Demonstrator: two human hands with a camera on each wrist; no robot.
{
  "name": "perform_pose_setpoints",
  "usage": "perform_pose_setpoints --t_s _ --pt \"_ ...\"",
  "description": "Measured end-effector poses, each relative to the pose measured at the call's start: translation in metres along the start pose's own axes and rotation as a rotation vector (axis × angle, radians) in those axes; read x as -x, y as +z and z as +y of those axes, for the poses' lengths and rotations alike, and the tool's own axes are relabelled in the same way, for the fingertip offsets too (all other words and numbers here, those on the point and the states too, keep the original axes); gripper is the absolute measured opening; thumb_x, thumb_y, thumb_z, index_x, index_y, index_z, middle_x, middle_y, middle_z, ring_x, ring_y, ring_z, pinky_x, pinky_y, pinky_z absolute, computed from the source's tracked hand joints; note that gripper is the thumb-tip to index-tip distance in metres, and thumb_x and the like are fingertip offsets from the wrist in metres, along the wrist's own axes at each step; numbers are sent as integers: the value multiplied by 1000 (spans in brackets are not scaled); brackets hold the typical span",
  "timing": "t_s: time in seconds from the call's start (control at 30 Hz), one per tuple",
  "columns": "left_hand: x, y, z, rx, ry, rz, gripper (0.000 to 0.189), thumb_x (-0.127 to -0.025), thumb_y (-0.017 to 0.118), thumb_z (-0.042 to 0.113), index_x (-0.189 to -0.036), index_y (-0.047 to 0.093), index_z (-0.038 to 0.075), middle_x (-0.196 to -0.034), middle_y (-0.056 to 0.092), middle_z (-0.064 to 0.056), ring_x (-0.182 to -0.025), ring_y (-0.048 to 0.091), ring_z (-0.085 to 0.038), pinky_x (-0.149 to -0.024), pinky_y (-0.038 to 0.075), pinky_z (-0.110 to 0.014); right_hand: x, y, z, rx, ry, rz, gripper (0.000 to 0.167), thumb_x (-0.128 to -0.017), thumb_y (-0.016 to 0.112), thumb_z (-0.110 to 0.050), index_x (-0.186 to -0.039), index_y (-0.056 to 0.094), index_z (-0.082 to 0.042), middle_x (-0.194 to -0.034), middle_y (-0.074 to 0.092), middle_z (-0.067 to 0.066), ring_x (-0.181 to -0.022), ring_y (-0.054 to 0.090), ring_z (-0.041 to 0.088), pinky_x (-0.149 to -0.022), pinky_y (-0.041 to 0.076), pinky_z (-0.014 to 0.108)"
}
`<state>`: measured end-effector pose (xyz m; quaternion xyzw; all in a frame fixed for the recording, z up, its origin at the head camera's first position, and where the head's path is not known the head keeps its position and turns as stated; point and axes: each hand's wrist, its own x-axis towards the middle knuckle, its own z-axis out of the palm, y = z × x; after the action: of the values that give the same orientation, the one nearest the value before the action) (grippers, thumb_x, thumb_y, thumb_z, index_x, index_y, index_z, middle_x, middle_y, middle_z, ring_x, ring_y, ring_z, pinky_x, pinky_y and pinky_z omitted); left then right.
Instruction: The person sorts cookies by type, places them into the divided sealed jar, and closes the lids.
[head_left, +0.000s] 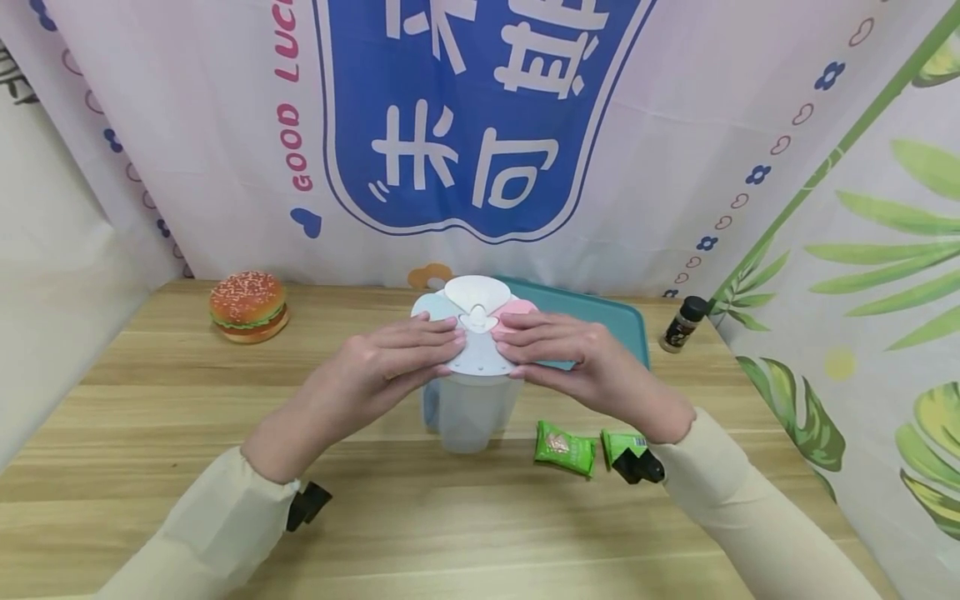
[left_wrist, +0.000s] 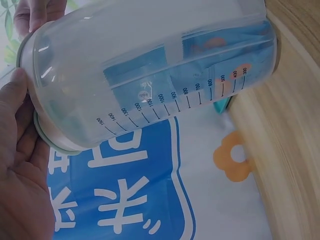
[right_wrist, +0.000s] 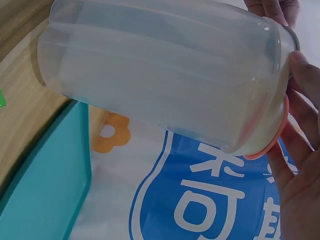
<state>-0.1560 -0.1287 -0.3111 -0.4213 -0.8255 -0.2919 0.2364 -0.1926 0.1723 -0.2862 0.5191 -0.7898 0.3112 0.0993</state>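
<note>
From far away, I see the left hand (head_left: pixel 378 358) and right hand (head_left: pixel 573 350) rest straight fingers on the lid (head_left: pixel 480 357); uneven pushing could tip the tall jar (head_left: pixel 468 417)

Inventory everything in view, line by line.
Container: one, translucent, mid-table
Lid: one, white, pale blue, pink, on container
Packaging: one or more, blue, inside container
Tray: one, teal, behind-right of container
Packets: two, green, right of container
Burger: one, brown and green, back left
Bottle: one, dark, black cap, back right
Table: one, wood-coloured, underneath
Printed cloth: one, white, blue, pink, behind table
Leaf-print cloth: one, white and green, right
Side covering: one, white, far left
Wrist devices: two, black, at the wrists
Sleeves: two, cream, on the forearms
Left hand: one, bare, on lid's left
Right hand: one, bare, on lid's right
</note>
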Motion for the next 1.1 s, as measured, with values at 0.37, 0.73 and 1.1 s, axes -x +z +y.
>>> perform_pose_setpoints --t_s 0.37,0.73,1.1 --pt "0 3 1 16 -19 33 43 -87 82 3 -129 75 10 -134 74 -7 -127 71 -29 -111 54 -50 1 2 3 4 -22 26 42 -86 82 -1 -127 76 -7 -128 77 7 -138 63 25 -124 44 37" --pt "0 7 2 30 -20 64 42 -86 82 2 -127 76 9 -132 75 -6 -125 71 -27 -114 50 -49 3 3 5 -40 -2 45 39 -89 79 1 -127 76 -6 -129 76 8 -137 64 22 -125 44 35" --pt "-3 7 2 39 -62 90 40 -87 84 8 -126 77 10 -128 77 -7 -124 72 -28 -113 52 -50 -1 4 4 -159 75 101 34 -93 74 4 -126 76 -5 -131 76 12 -134 66 23 -123 46 33"
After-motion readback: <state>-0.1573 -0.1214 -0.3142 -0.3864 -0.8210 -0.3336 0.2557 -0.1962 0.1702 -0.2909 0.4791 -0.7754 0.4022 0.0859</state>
